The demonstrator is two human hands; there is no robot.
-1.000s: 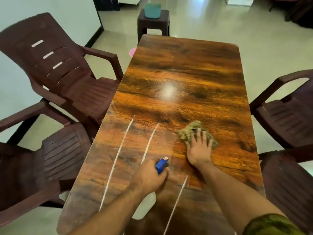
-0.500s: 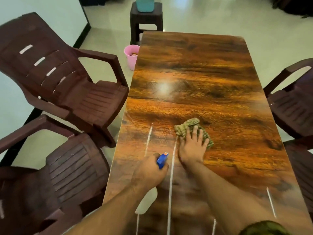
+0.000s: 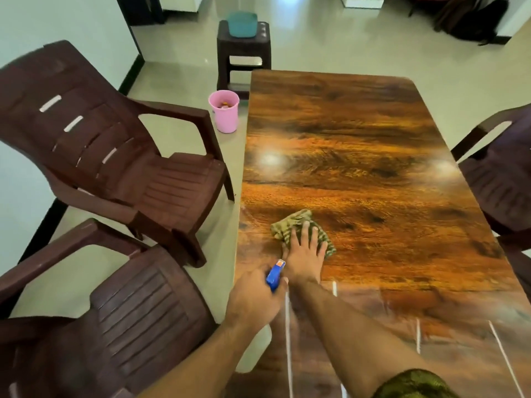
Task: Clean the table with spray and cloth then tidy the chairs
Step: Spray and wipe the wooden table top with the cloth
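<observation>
Pointing nozzle-first up the table: spray bottle

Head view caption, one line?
Right hand presses green patterned cloth on glossy wooden table; left hand grips blue spray bottle.
</observation>
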